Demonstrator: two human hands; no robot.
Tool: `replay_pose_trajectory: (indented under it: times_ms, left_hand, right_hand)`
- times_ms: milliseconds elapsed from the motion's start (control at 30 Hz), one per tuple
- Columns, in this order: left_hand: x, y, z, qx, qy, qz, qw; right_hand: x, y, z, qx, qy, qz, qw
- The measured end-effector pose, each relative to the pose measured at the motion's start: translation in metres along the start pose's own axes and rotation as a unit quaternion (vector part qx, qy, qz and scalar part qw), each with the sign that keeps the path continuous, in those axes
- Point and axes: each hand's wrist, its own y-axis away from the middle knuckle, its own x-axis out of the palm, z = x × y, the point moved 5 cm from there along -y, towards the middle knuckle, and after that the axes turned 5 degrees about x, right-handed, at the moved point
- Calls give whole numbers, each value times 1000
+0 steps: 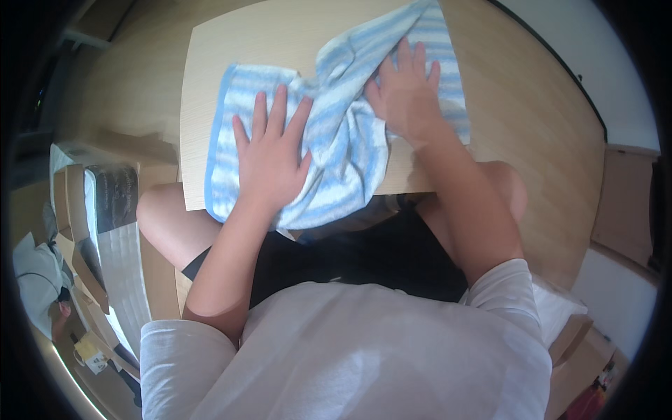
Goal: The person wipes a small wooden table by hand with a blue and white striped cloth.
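A blue-and-white striped terry towel [336, 136] lies rumpled across a small light wood-grain table [247, 42]. My left hand [273, 147] rests flat on the towel's left part, fingers spread, near its blue bound edge. On the right part lies my right hand [407, 94], palm down with fingers apart, beside a thick diagonal fold. That fold runs up to the towel's far corner at the table's far right. The near edge of the towel hangs over the table's front edge, above my lap. Neither hand grips the cloth.
My bent knees flank the table, with black shorts [357, 252] below it. To the left stand open cardboard boxes [157, 262] and a package in clear wrapping [113, 199]. Wood-look floor [535, 131] extends to the right, up to a white wall or panel [593, 63].
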Motion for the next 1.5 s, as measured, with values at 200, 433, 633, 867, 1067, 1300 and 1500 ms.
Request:
replay_pose_trajectory:
  times_ms: [200,433,633,867,1067,1300,1500]
  left_hand:
    - [-2,33,-4,12,19,26,999]
    - [-1,9,12,2,-9,13,1000]
    - [8,-49,57,-15,-19,-56,998]
    - [24,-130,130,-62,-41,-86,994]
    - [39,-181,206,-81,-92,-125,984]
    - [23,-224,253,-250,8,-19,968]
    - [39,-234,304,-272,152,-59,949]
  right_hand:
    - [-4,23,24,-34,11,15,999]
    - [-8,20,28,-24,4,65,998]
    - [-11,24,29,-50,-17,9,999]
    - [-19,21,29,-66,-51,-35,996]
    - [-25,9,8,-33,-47,-31,998]
    - [-29,-9,-34,68,-20,-6,997]
    - [-29,-7,-36,80,-25,22,996]
